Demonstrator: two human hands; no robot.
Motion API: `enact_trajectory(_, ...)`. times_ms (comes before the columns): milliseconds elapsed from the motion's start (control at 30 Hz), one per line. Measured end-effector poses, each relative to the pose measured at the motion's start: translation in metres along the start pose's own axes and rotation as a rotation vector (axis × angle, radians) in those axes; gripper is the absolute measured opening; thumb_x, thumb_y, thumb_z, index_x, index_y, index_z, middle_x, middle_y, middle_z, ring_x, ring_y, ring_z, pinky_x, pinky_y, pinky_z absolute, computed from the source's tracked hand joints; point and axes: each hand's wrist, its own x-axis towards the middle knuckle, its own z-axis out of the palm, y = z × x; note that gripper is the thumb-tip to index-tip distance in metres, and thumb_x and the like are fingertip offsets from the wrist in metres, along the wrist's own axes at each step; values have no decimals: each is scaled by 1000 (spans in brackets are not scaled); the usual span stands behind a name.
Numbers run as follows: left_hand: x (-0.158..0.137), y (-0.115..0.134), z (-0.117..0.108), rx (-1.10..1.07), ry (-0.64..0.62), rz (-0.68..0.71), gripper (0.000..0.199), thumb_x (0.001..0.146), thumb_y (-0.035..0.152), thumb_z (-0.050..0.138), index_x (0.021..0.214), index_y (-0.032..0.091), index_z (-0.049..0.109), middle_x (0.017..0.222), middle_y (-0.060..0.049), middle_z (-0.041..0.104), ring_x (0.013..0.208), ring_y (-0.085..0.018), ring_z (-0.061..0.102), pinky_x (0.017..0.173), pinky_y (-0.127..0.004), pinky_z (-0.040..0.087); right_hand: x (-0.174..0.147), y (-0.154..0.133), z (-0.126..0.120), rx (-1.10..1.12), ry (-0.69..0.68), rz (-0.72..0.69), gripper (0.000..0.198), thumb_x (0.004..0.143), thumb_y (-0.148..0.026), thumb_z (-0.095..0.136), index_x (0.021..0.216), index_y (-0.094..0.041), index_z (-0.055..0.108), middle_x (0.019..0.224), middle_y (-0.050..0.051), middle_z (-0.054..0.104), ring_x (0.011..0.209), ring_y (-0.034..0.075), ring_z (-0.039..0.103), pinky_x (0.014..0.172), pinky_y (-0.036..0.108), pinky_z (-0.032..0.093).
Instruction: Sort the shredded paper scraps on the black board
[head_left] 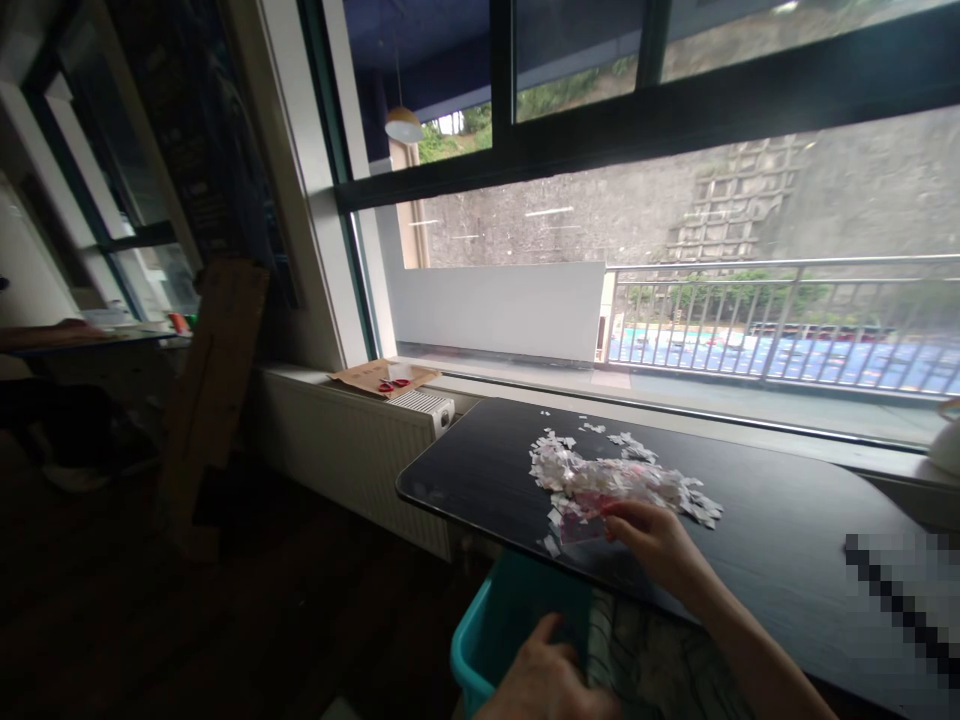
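One pink see-through card [576, 530] was pinched in the right hand [652, 540], near the edge of the black table [787, 520]. White scraps [615, 478] lay heaped at the card's 1 o'clock. Left hand [544, 680], blurred, was at the right hand's 7 o'clock, by the teal bin [460, 645]; couldn't tell its grip. Red scissors [400, 383] sat at the heap's 10 o'clock.

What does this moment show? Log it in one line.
paper scraps: heaped on black table | right hand: pinching pink sheet at heap's edge | left hand: blurred, at teal bin
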Motion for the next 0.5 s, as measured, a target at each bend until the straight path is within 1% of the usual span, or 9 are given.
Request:
enact_trajectory(133, 3, 2, -4, 26, -36, 21, 9, 80, 28, 68, 74, 22, 64, 49, 6, 57, 54, -15, 57, 92, -40, 41, 0, -2, 3, -3, 26, -5, 27, 72, -37, 59, 80, -15, 74, 68, 6, 74, 66, 23, 68, 64, 31, 51)
enact_trajectory(233, 3, 1, -6, 33, -44, 33, 8, 76, 25, 71, 75, 22, 64, 49, 6, 57, 54, -14, 57, 92, -39, 42, -1, -6, 8, -13, -31, -16, 25, 73, -35, 59, 78, -16, 75, 67, 6, 74, 65, 22, 68, 62, 30, 51)
enact_trajectory(300, 2, 0, -6, 19, -43, 28, 10, 77, 28, 71, 76, 21, 64, 49, 6, 57, 54, -15, 57, 92, -38, 42, -2, -8, 8, -2, -58, -22, 25, 73, -34, 58, 77, -16, 75, 65, 5, 73, 64, 22, 68, 62, 30, 51)
enact_trajectory(333, 1, 0, -5, 14, -40, 24, 11, 77, 31, 70, 76, 22, 64, 49, 6, 57, 55, -15, 58, 92, -39, 42, -2, -7, 8, 2, -49, -27, 25, 73, -34, 58, 78, -16, 75, 66, 5, 74, 64, 22, 68, 62, 30, 51)
enact_trajectory(400, 0, -1, -2, 17, -33, 31, 13, 79, 34, 69, 78, 22, 65, 48, 6, 56, 55, -16, 58, 92, -41, 41, -1, -5, 5, -20, 17, -41, 26, 74, -35, 58, 81, -16, 75, 70, 6, 74, 67, 22, 68, 64, 30, 51)
enact_trajectory(467, 0, -2, 2, 42, -26, 41, 12, 79, 34, 70, 79, 23, 65, 47, 6, 56, 54, -16, 57, 91, -42, 42, 1, -1, 4, -74, 84, -47, 27, 75, -36, 58, 83, -17, 75, 73, 6, 75, 69, 22, 68, 65, 30, 51)
enact_trajectory(500, 0, -2, 3, 58, -23, 46, 11, 79, 33, 70, 80, 24, 65, 48, 6, 56, 53, -15, 57, 91, -42, 42, 2, 2, 3, -104, 97, -47, 27, 75, -37, 58, 83, -17, 75, 73, 6, 75, 70, 22, 67, 64, 29, 50)
